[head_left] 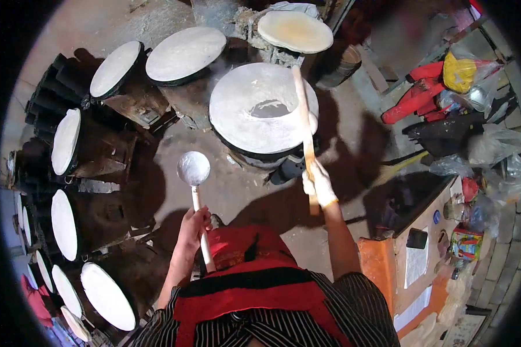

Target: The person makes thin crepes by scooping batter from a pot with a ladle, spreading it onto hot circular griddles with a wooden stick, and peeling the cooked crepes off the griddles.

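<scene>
My left hand (195,226), bare, is closed round the wooden handle of a ladle (194,169), whose round bowl is coated white and points away from me. In my right hand (320,185), which wears a white glove, is a long wooden batter spreader (303,110). Its far part lies across the right side of a round griddle (255,151) covered by a white batter layer (237,98). An uneven darker patch shows near the middle of the layer. Between the ladle and the griddle there is a gap of floor.
Round stoves with white-topped griddles (185,54) curve round the back and left. A pale browned flatbread (295,32) sits at the back. Stacked black cylinders (52,95) stand at left. At right, a table (411,225) bears a phone (417,238) and papers, with plastic bags beyond.
</scene>
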Tool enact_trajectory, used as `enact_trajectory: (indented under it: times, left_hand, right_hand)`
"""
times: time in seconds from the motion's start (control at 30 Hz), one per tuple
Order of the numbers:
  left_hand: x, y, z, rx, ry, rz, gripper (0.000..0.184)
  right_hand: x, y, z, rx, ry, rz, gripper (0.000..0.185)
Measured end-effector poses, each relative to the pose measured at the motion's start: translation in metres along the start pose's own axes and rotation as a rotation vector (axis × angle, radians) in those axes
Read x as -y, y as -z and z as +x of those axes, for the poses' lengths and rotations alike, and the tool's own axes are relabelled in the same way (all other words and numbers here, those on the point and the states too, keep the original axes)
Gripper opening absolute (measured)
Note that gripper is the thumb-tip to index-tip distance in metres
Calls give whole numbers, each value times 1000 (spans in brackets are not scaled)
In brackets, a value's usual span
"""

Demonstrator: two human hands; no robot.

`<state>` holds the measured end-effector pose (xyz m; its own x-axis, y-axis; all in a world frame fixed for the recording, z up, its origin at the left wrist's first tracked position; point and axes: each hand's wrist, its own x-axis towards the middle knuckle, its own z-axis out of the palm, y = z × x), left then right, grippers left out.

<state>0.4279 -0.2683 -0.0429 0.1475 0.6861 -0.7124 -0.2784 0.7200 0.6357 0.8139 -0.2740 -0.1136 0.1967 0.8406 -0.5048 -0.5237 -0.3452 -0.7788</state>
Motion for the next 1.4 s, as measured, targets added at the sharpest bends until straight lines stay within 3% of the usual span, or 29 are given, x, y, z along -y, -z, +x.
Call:
enact_trajectory:
  times: [0.1,0.23,0.3,0.4,0.5,0.53,0.6,0.7,0.8,0.87,0.93,0.97,1.13,1.23,1.3,1.4]
  left_hand:
    - [-3,-8,3,22,18,-43,12]
    - [-23,-13,-7,81,43,-76,12]
    - [-29,-4,-7,100,47,-47,12]
    - [-35,3,-8,118,67,-43,14]
    - [-47,3,-8,170,102,-59,13]
    - [-50,3,-8,191,116,-64,13]
    - [-53,4,-8,204,112,-56,13]
    - [-58,10,-9,209,117,-60,14]
    - [-57,12,-10,208,122,-54,14]
    - [-59,14,-10,226,132,-43,14]
    - [-61,13,-12,254,151,-40,15]
    - [-61,13,-12,266,157,-36,15]
    - [-67,12,-12,292,151,45,20]
    - [-72,7,1,276,122,94,15]
    - [-79,-2,21,240,68,173,13]
    - [-94,-26,66,216,-49,328,11]
  right_hand:
    - [-2,-51,23,-118,41,28,41]
    - [5,-69,0,4,125,-240,42]
    - [-7,-71,-10,-186,407,-154,40]
    - [-58,-89,17,-395,551,-48,40]
    - [-92,-122,52,-399,922,-427,39]
    - [-94,-126,62,-343,880,-423,39]
    - [-43,-152,12,-145,239,-52,38]
    - [-47,-119,2,-433,766,-398,36]
    - [-92,-115,3,-504,636,-166,39]
    - [-99,-143,2,-441,755,-465,39]
    - [-86,-161,6,-318,412,-195,39]
    - [-77,-156,13,-302,377,-175,39]
    - [-59,-99,53,-422,708,-373,38]
    - [-53,-117,-8,-248,695,-706,39]
    - [-66,-123,-40,-161,615,-582,38]
    - [-74,-108,-74,-144,623,-677,40]
